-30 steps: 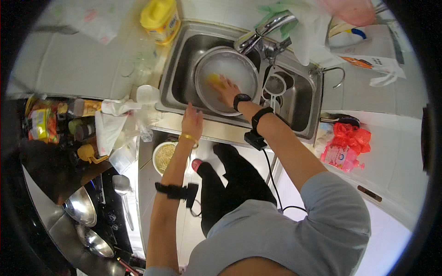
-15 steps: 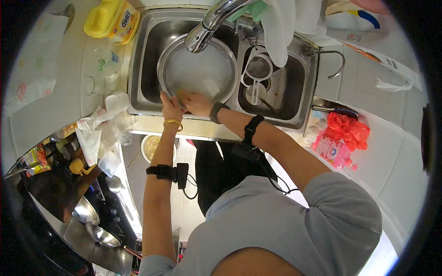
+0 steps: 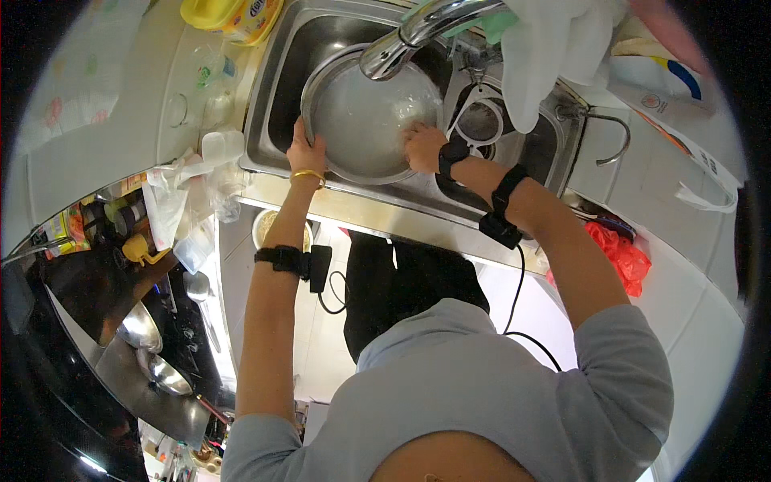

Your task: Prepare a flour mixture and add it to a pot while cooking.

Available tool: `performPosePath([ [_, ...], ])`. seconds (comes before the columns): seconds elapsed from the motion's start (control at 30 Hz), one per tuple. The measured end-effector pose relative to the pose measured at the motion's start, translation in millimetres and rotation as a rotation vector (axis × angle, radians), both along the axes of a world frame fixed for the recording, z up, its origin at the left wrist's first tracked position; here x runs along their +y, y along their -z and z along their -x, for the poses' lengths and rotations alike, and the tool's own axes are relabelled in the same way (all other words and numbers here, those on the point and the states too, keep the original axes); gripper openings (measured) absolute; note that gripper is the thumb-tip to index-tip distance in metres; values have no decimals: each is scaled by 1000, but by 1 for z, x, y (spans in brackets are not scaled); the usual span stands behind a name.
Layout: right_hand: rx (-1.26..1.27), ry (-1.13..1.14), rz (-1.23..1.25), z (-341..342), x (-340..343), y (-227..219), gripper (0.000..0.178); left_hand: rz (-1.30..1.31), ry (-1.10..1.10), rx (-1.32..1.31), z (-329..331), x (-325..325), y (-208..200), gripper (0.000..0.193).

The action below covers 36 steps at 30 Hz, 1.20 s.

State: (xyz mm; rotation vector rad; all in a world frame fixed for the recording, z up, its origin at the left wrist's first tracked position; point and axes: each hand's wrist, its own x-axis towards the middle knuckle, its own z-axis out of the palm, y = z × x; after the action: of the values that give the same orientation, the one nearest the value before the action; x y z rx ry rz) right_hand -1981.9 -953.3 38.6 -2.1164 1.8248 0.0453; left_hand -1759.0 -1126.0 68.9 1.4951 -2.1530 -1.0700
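Observation:
A round metal basin point(image 3: 315, 138) filled with cloudy, whitish water sits in the left bowl of the steel sink point(image 3: 269, 88). My left hand point(image 3: 307, 154) grips the basin's near-left rim, thumb and fingers on either side of it. At the basin's right inner side, my right hand point(image 3: 426, 149) dips its curled fingertips into the water by the wall. Whatever it may hold is hidden by the fingers and the water. Above the basin's far part hangs the chrome faucet point(image 3: 387, 56).
A white-rimmed strainer point(image 3: 479, 120) lies in the sink's right bowl. White gloves point(image 3: 522, 72) hang beside the faucet. Plastic tubs and bags point(image 3: 193, 173) crowd the left counter; a yellow container point(image 3: 249, 20) stands behind. A red bag point(image 3: 617, 253) lies at right.
My right hand has swept from beside my left hand to the basin's right side. My left hand still grips the rim. The view has shifted a little.

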Motion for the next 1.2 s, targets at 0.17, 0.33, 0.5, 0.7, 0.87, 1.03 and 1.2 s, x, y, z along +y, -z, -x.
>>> performPosePath([
  [0.17, -190, 213, -400, -23, -17, -25, 22, -76, -10, -45, 9, -7, -12, 52],
  [0.33, -295, -120, -417, -61, -44, -50, 32, -173, -146, -37, 5, 34, -13, 52],
  [0.5, -1166, 566, -333, -100, -56, -31, 46, -201, -221, 115, 2, 63, -1, 53],
  [0.7, -798, 280, -398, -63, -31, -24, 41, -16, -10, 36, 5, 26, -8, 62],
  [0.87, -309, 65, -145, -16, -23, -43, 41, -157, -29, -96, 9, -19, -5, 60],
  [1.03, -521, -175, -221, 31, -31, -15, 25, -200, 110, -178, 23, -43, -18, 60],
  [1.2, -1678, 810, -1010, 44, -50, -34, 30, -176, 73, -198, 23, -37, -19, 58],
])
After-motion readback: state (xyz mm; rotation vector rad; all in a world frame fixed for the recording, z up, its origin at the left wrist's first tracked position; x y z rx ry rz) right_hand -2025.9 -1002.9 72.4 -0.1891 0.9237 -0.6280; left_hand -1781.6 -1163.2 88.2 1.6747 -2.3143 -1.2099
